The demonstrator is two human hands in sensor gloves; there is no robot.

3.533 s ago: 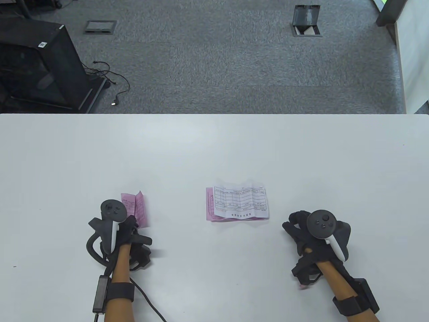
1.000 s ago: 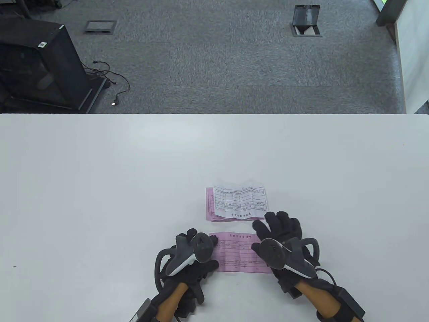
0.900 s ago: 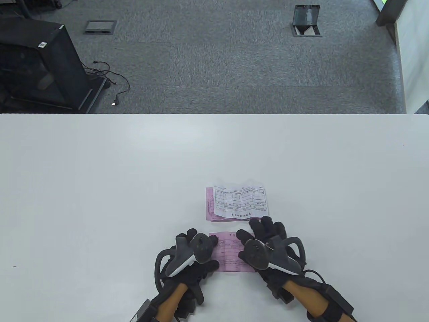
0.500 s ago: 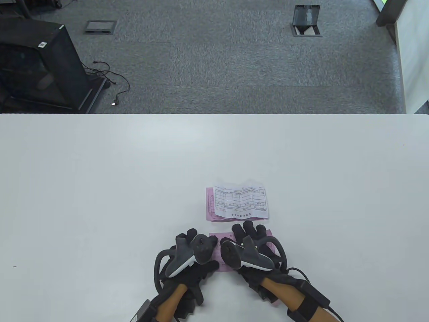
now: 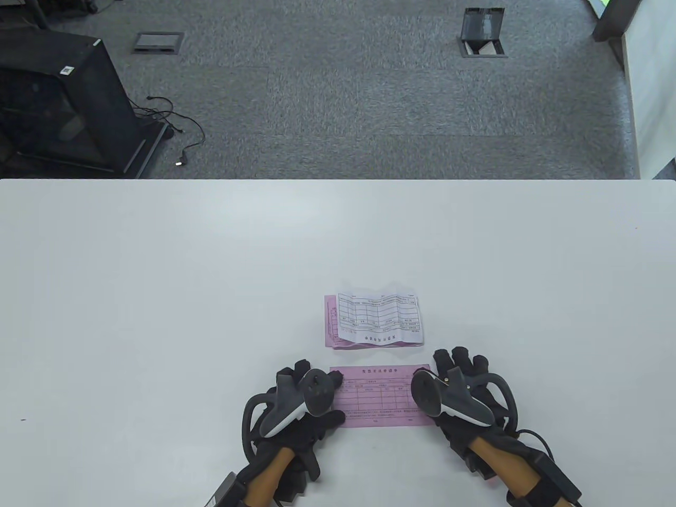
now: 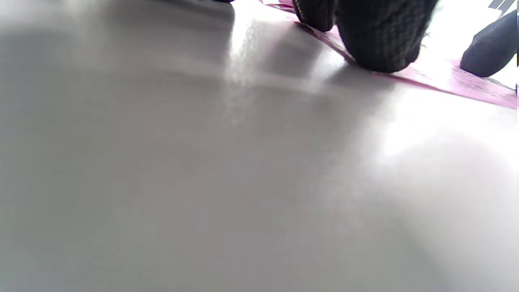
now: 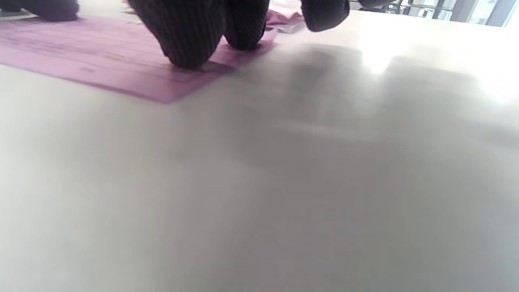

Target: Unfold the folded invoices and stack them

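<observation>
A pink invoice (image 5: pixel 377 395) lies unfolded and flat on the white table (image 5: pixel 211 253) near its front edge. My left hand (image 5: pixel 311 396) presses the sheet's left end with flat fingers (image 6: pixel 381 36). My right hand (image 5: pixel 457 380) rests at the sheet's right end, where its fingertips (image 7: pixel 190 28) touch the pink invoice (image 7: pixel 101 56). Just behind lies the stack (image 5: pixel 375 320), a creased white invoice on top of pink ones.
Beyond the table's far edge lies grey carpet with a black cabinet (image 5: pixel 63 100), loose cables and two floor boxes (image 5: pixel 483 31).
My right hand slid left over the pink sheet, then back right to its right end, smoothing it flat. My left hand stayed on the left end.
</observation>
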